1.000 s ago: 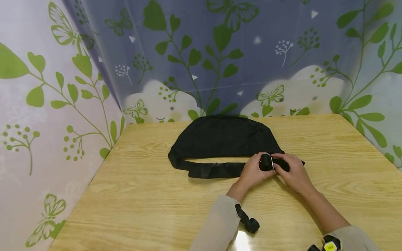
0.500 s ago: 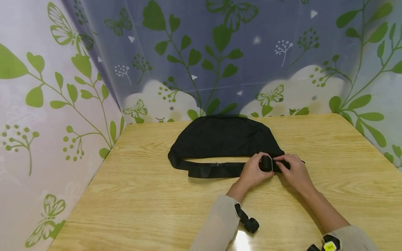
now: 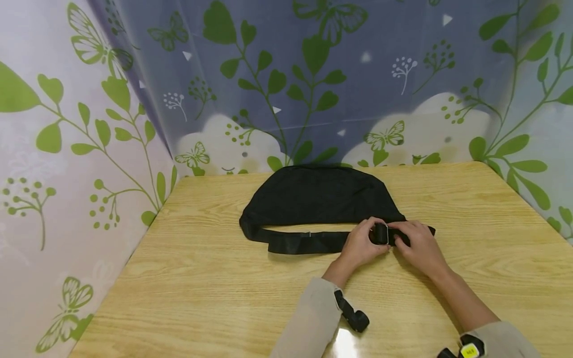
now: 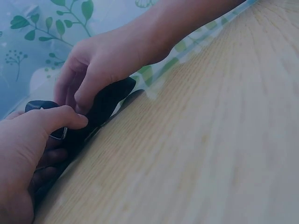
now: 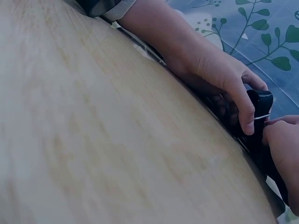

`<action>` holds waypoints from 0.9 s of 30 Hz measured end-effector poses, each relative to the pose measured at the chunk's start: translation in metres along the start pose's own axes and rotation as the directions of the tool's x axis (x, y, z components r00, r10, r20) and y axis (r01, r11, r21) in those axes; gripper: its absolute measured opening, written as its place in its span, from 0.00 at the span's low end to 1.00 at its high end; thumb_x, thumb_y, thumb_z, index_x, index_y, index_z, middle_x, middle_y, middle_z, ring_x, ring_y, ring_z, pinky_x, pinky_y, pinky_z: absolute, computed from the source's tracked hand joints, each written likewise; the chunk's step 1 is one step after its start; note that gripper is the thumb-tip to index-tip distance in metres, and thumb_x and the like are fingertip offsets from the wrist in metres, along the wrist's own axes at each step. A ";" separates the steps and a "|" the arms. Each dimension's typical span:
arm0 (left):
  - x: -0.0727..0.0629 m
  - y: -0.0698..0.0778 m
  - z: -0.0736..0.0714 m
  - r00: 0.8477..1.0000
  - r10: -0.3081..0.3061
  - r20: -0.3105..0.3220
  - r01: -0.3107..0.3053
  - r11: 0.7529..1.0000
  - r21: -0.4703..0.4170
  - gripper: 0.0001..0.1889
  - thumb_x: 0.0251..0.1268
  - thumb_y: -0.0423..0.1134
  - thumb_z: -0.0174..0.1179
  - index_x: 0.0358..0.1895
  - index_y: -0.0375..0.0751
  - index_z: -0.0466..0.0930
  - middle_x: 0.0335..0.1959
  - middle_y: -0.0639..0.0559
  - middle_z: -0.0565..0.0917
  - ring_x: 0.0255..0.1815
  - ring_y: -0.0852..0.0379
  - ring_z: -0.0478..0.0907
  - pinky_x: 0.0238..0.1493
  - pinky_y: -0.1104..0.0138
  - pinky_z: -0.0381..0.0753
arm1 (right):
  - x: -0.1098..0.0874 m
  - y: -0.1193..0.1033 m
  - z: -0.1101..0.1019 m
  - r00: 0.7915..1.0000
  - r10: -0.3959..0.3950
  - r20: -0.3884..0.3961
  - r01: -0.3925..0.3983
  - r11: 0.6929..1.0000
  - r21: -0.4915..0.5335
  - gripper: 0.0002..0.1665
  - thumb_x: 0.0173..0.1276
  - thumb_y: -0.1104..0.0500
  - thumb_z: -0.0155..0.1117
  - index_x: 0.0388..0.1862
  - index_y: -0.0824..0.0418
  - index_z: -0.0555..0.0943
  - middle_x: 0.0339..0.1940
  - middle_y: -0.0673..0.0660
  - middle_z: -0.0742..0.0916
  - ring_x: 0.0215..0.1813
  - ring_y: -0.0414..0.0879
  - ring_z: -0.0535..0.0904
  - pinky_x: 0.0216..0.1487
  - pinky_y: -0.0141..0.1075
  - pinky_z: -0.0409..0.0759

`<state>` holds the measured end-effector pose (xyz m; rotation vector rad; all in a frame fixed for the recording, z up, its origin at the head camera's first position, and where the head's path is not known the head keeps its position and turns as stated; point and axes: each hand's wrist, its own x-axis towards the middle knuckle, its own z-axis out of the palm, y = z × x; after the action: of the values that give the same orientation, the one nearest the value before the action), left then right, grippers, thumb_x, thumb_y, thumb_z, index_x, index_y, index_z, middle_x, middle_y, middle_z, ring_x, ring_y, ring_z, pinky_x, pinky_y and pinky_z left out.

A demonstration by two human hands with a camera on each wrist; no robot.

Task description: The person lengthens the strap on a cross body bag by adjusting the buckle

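A black waist bag (image 3: pixel 322 196) lies flat near the table's back edge, its strap (image 3: pixel 309 243) running along the front. My left hand (image 3: pixel 363 243) holds a raised loop of the strap (image 3: pixel 380 232) beside a metal slider buckle (image 3: pixel 387 234), thumb below and fingers above. Just right of the buckle, my right hand (image 3: pixel 421 248) pinches the strap with thumb and fingers. In the left wrist view, the left thumb lies along the buckle frame (image 4: pixel 60 134) and the right hand (image 4: pixel 100 63) reaches over the strap. The right wrist view has the loop (image 5: pixel 261 99) standing up between both hands.
The bag rests on a wood-grain table (image 3: pixel 188 298). Patterned cloth (image 3: pixel 286 74) with leaves and butterflies hangs behind and at the sides. Black camera straps (image 3: pixel 353 313) are on both wrists. A second small metal piece (image 3: pixel 310 234) sits on the strap farther left.
My right fingers have shifted slightly at the buckle, drawing back and then settling over the strap just right of it. The left hand and the bag stay almost in place.
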<state>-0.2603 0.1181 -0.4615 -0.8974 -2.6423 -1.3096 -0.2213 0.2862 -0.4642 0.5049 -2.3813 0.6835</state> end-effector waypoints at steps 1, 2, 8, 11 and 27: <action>0.000 0.000 0.000 1.000 0.002 0.001 -0.002 1.000 0.001 0.25 0.46 0.43 0.72 0.49 0.54 0.73 0.35 0.61 0.73 0.32 0.66 0.70 0.33 0.74 0.69 | 0.000 0.000 0.000 1.000 -0.015 0.007 0.015 1.000 0.004 0.16 0.52 0.73 0.63 0.42 0.69 0.80 0.39 0.63 0.83 0.44 0.59 0.74 0.48 0.53 0.65; 0.000 0.000 0.000 1.000 0.005 0.003 -0.005 1.000 0.003 0.25 0.46 0.43 0.72 0.49 0.54 0.73 0.35 0.61 0.73 0.32 0.66 0.70 0.33 0.74 0.69 | 0.000 0.000 0.000 1.000 -0.026 0.012 0.026 1.000 0.008 0.16 0.53 0.73 0.64 0.43 0.70 0.80 0.39 0.63 0.83 0.45 0.60 0.74 0.48 0.53 0.64; 0.000 -0.001 0.000 1.000 0.023 0.000 -0.023 1.000 0.018 0.24 0.45 0.43 0.73 0.48 0.54 0.73 0.35 0.61 0.73 0.32 0.66 0.70 0.35 0.75 0.69 | 0.001 -0.001 0.002 1.000 0.007 0.025 -0.008 0.999 0.036 0.13 0.56 0.70 0.64 0.41 0.68 0.79 0.39 0.63 0.83 0.45 0.59 0.75 0.50 0.53 0.64; 0.001 -0.001 0.001 1.000 0.022 0.002 -0.022 0.999 0.024 0.24 0.45 0.43 0.73 0.48 0.54 0.73 0.36 0.61 0.74 0.33 0.66 0.71 0.35 0.75 0.69 | 0.002 -0.001 0.002 1.000 0.029 0.008 -0.030 0.997 0.072 0.11 0.56 0.72 0.65 0.39 0.67 0.79 0.37 0.61 0.82 0.43 0.58 0.75 0.49 0.54 0.64; 0.000 -0.002 0.001 0.999 0.040 0.002 -0.040 0.999 0.012 0.23 0.47 0.40 0.71 0.48 0.51 0.74 0.30 0.62 0.70 0.25 0.68 0.67 0.26 0.79 0.65 | 0.000 -0.003 -0.001 0.993 0.113 -0.020 -0.114 0.992 -0.053 0.08 0.51 0.74 0.65 0.29 0.65 0.80 0.29 0.60 0.82 0.34 0.56 0.73 0.37 0.50 0.69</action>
<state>-0.2611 0.1185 -0.4633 -0.9449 -2.6161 -1.2840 -0.2195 0.2844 -0.4622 0.3417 -2.4193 0.6684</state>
